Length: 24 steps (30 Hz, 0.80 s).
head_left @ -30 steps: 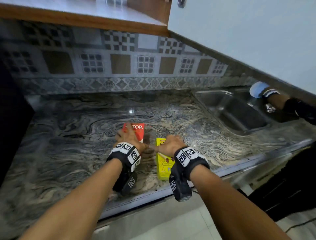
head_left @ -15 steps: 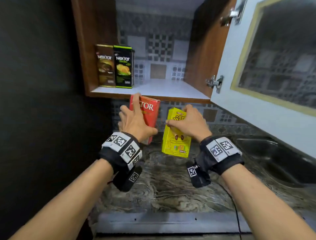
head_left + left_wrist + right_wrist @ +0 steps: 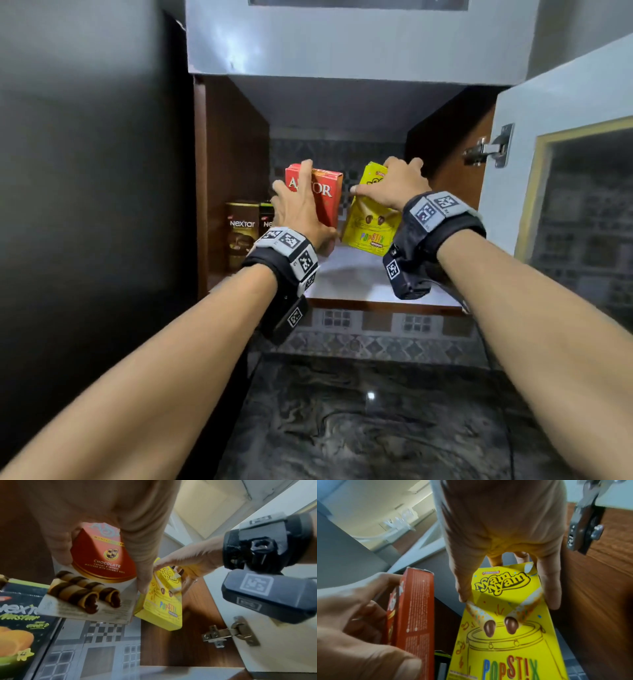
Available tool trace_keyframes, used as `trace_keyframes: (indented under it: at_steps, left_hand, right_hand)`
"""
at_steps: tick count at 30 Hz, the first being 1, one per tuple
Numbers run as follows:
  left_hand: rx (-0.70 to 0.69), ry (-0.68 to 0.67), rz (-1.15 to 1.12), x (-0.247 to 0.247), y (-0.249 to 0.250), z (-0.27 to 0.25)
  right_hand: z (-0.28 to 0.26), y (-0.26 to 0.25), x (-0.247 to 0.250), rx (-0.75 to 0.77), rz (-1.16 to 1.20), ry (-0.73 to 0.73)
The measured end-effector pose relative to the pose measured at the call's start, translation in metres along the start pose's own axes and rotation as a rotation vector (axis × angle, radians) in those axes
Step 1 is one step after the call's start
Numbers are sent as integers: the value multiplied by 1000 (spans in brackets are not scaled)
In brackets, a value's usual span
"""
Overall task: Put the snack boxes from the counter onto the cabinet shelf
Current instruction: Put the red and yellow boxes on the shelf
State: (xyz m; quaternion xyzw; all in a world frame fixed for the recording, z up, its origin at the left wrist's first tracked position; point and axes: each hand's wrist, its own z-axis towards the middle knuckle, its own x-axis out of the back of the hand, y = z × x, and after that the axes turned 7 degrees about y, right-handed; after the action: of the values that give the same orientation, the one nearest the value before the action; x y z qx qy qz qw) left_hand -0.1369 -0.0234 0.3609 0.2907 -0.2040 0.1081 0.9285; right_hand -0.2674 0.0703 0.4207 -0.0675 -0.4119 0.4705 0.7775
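Note:
My left hand [image 3: 301, 209] grips a red chocolate wafer-roll box [image 3: 325, 195], thumb and fingers round its sides, seen close in the left wrist view as the red box [image 3: 102, 561]. My right hand [image 3: 390, 188] holds a yellow Nyam Nyam Popstix box [image 3: 370, 229] by its top, the yellow box [image 3: 505, 628] pinched between thumb and fingers. Both boxes are upright inside the open cabinet, just above the white shelf [image 3: 356, 277]; whether they touch it is hidden.
Two dark Nextar boxes [image 3: 241, 233] stand at the shelf's left end against the brown cabinet wall. The open cabinet door [image 3: 565, 171] with its hinge [image 3: 489, 147] hangs at the right. A dark marbled counter [image 3: 359, 421] lies below.
Both hands lifted the boxes from the counter, past the shelf's front edge, and now hold them inside the cabinet above the shelf. The view tilted upward.

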Motion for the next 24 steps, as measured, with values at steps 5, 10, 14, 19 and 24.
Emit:
trace_keyframes:
  at_steps: [5,10,14,19,24]
  left_hand:
    - [7,-50,45,-48,-7,19]
    - [-5,-107,129,-84,-20,26]
    - [-19,-183,207,-96,-30,27]
    - [-70,-243,272,-99,-35,32]
    - [-256,-159,529,-99,-34,32]
  right_hand:
    - [48,8,-39,-34,-43,20]
    - [70,19,-81,-68,-18,-26]
    - [75,27,-105,-76,-20,-83]
    - [79,27,-120,-83,-57,-169]
    - [71,24,-132,-53,-167,-233]
